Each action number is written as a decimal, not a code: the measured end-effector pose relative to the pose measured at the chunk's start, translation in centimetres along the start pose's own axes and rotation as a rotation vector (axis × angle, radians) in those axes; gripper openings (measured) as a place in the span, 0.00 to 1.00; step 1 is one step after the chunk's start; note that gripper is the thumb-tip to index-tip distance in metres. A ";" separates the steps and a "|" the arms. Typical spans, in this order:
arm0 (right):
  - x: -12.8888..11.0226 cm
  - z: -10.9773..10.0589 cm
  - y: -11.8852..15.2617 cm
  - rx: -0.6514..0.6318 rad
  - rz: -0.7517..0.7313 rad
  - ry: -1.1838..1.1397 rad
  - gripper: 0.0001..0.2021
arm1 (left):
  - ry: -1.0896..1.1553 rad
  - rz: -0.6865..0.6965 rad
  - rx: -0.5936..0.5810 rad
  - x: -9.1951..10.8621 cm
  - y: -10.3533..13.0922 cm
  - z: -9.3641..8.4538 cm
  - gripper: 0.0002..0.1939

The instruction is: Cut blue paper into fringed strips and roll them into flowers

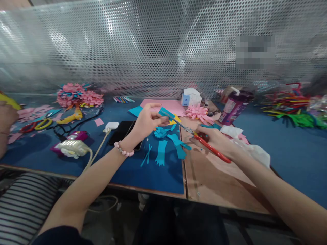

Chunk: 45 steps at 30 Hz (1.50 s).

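Note:
My left hand [150,119] pinches a small piece of blue paper [167,112] above the table. In my right hand [212,137] is a pair of scissors [216,152] with red handles, its blades pointing left and lying against the blue paper. Whether the blades are parted is hard to make out. Below the hands lie a blue paper flower [160,132], a fringed blue ribbon tail [160,153], another blue tail [180,148] and thin blue strips [146,156]. A pink paper sheet [150,103] and a yellow paper piece [176,119] lie just behind.
A black phone [121,131], a power strip [73,148] with cables and a yellow glue gun [71,115] are at the left. Pink paper flowers [74,93] and a purple bottle [233,107] stand farther back. Another person's hand [7,115] shows at the left edge.

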State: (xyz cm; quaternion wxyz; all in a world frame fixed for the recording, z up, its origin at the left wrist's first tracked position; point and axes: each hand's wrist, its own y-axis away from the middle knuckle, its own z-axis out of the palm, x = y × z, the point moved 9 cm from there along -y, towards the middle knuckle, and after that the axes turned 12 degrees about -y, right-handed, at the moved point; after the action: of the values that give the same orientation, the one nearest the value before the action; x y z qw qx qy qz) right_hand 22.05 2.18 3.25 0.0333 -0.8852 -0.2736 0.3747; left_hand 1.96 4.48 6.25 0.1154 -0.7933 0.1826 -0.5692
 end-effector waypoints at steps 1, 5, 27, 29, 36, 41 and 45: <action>0.0 0.0 0.0 0.003 -0.001 0.002 0.18 | -0.002 0.001 -0.002 0.0 0.0 0.0 0.26; -0.1 0.0 -0.1 0.005 -0.007 0.012 0.18 | -0.005 -0.002 -0.003 0.0 0.0 0.0 0.27; 0.2 0.1 -0.1 -0.004 0.006 0.022 0.18 | 0.003 -0.007 -0.012 0.0 0.0 -0.1 0.29; 0.1 0.2 -0.1 -0.009 0.001 0.027 0.19 | 0.006 -0.010 -0.017 0.1 0.0 -0.1 0.29; 0.1 0.2 -0.1 -0.021 -0.002 0.039 0.18 | 0.000 -0.008 -0.020 0.3 0.0 -0.1 0.28; 0.4 0.1 -0.1 -0.029 -0.001 0.028 0.18 | -0.012 -0.026 -0.050 0.1 0.0 0.0 0.28; 0.4 0.0 -0.1 -0.042 -0.001 0.004 0.19 | -0.047 -0.030 -0.059 -0.2 0.0 -0.2 0.28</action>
State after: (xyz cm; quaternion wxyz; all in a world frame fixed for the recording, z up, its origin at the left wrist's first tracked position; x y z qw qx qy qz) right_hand 22.20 2.46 3.02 0.0155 -0.8864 -0.2820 0.3668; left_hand 1.75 4.55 6.11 0.0876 -0.8122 0.1849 -0.5463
